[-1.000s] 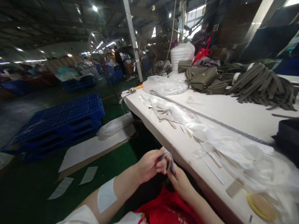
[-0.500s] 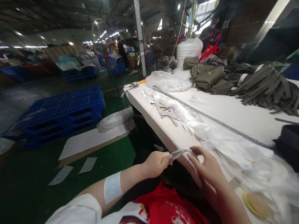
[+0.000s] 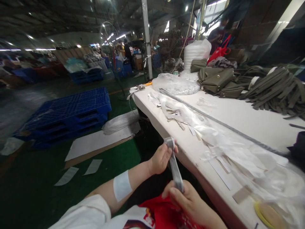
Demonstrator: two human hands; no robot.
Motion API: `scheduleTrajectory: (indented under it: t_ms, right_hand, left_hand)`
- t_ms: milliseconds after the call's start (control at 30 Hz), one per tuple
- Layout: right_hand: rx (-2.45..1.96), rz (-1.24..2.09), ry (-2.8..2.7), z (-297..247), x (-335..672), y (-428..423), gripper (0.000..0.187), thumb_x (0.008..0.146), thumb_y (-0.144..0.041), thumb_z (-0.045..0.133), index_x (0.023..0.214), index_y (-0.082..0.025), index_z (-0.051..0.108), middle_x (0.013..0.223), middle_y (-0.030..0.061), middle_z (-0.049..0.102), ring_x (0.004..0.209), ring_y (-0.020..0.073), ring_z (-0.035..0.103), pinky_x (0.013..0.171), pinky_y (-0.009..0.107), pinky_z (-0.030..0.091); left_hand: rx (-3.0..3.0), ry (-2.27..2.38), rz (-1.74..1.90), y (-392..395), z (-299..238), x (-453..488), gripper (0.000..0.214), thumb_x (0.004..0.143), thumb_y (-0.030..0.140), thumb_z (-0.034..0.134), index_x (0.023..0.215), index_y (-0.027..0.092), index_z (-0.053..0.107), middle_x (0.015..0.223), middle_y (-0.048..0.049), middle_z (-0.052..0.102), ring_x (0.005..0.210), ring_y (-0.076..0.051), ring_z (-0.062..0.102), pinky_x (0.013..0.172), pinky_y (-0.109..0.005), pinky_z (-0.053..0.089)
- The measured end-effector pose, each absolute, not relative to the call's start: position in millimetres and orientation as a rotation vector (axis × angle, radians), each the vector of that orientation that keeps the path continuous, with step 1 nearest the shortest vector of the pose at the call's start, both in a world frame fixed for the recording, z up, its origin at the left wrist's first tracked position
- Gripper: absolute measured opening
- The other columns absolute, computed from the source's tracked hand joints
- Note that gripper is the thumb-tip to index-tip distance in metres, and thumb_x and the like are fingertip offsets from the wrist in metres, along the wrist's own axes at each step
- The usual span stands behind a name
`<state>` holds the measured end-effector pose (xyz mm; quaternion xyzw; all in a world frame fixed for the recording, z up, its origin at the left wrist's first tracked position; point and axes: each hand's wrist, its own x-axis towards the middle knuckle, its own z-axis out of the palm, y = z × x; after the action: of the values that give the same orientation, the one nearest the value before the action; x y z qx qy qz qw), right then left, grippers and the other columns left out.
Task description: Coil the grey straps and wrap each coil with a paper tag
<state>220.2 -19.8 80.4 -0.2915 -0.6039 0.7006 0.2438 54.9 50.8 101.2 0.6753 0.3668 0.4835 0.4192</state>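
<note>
A grey-and-white strip (image 3: 175,170) runs between my two hands, just off the near edge of the white table (image 3: 190,149). My left hand (image 3: 161,159) is closed on its upper end, where the strip bends over in a loop above the fingers. Lower and nearer my body, my right hand (image 3: 182,195) pinches the other end between thumb and fingers. Whether the strip is ribbon or tape I cannot tell. Beside the hands, white strips and film (image 3: 214,136) lie tangled along the table, with small paper pieces (image 3: 178,121) among them.
A long grey strip (image 3: 214,119) crosses the table. Olive pouches (image 3: 218,79) and a bundle of dark straps (image 3: 278,90) lie at the back right. A yellow tape roll (image 3: 267,214) is near right. Blue pallets (image 3: 69,111) and cardboard (image 3: 100,143) are on the floor at left.
My right hand has moved down and left, from beside the table edge to near my body. The strip has swung from roughly level to steep, and my left hand has risen slightly.
</note>
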Motion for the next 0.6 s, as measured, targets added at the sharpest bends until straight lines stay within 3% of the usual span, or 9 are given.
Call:
scheduleTrajectory:
  t_ms: [67, 200, 233, 300, 367, 467, 600]
  right_hand:
    - [-0.794, 1.885, -1.583, 94.7, 238.1, -15.7, 0.048, 0.092, -0.054, 0.045, 0.085, -0.012, 0.069, 0.05, -0.0039, 0.04, 0.045, 0.0074, 0.034, 0.044, 0.021, 0.027]
    - [-1.148, 1.579, -1.573, 105.5, 278.0, 16.3, 0.052, 0.09, -0.058, 0.042, 0.073, -0.015, 0.064, 0.045, -0.0009, 0.047, 0.04, 0.0121, 0.044, 0.041, 0.024, 0.035]
    - [-1.285, 1.364, -1.634, 106.5, 285.5, 24.5, 0.046, 0.088, -0.056, 0.047, 0.076, -0.015, 0.064, 0.053, 0.0022, 0.055, 0.048, 0.0155, 0.053, 0.046, 0.026, 0.042]
    - [-1.431, 0.893, -1.792, 108.5, 294.2, 35.6, 0.034, 0.081, -0.046, 0.059, 0.098, -0.017, 0.065, 0.088, 0.0094, 0.067, 0.081, 0.0241, 0.063, 0.073, 0.036, 0.052]
    - [-1.369, 0.685, -1.952, 108.9, 292.9, 38.0, 0.046, 0.078, -0.032, 0.061, 0.123, -0.021, 0.055, 0.122, 0.0111, 0.059, 0.113, 0.0279, 0.055, 0.098, 0.044, 0.043]
    - [-1.144, 0.928, -2.126, 98.7, 274.4, 31.4, 0.054, 0.08, -0.017, 0.05, 0.133, -0.025, 0.047, 0.131, 0.0083, 0.054, 0.12, 0.0238, 0.051, 0.105, 0.042, 0.038]
    - [-1.096, 1.328, -1.918, 66.1, 235.3, 18.1, 0.027, 0.093, -0.031, 0.043, 0.107, -0.019, 0.062, 0.095, 0.007, 0.065, 0.088, 0.0206, 0.059, 0.083, 0.034, 0.048]
  left_hand:
    - [2.098, 0.937, 1.022, 47.8, 90.2, 56.6, 0.067, 0.092, 0.064, 0.027, 0.118, 0.009, 0.054, 0.099, -0.0149, 0.06, 0.093, -0.025, 0.056, 0.091, -0.04, 0.042]
    - [2.313, 1.099, 0.565, 37.0, 88.1, 61.8, 0.062, 0.096, 0.055, 0.018, 0.088, 0.013, 0.062, 0.074, -0.0099, 0.06, 0.071, -0.021, 0.056, 0.072, -0.032, 0.043]
    - [2.257, 1.108, 0.506, 34.4, 90.6, 62.3, 0.062, 0.097, 0.053, 0.017, 0.084, 0.014, 0.063, 0.069, -0.0075, 0.058, 0.066, -0.018, 0.055, 0.067, -0.029, 0.042]
    - [2.034, 1.067, 0.446, 29.6, 95.1, 62.7, 0.063, 0.098, 0.053, 0.016, 0.082, 0.015, 0.064, 0.061, -0.0032, 0.055, 0.057, -0.014, 0.052, 0.06, -0.025, 0.039]
    - [1.719, 1.007, 0.41, 25.1, 97.3, 63.2, 0.066, 0.096, 0.059, 0.019, 0.082, 0.014, 0.064, 0.054, 0.0001, 0.049, 0.048, -0.011, 0.046, 0.052, -0.022, 0.036]
    - [1.283, 0.845, 0.438, 20.7, 99.9, 65.6, 0.068, 0.091, 0.068, 0.027, 0.079, 0.011, 0.063, 0.044, 0.0037, 0.04, 0.038, -0.009, 0.037, 0.047, -0.022, 0.037]
    - [0.855, 0.656, 0.714, 29.2, 113.7, 65.2, 0.057, 0.092, 0.059, 0.04, 0.088, 0.008, 0.064, 0.049, 0.0041, 0.04, 0.043, -0.009, 0.04, 0.057, -0.027, 0.045]
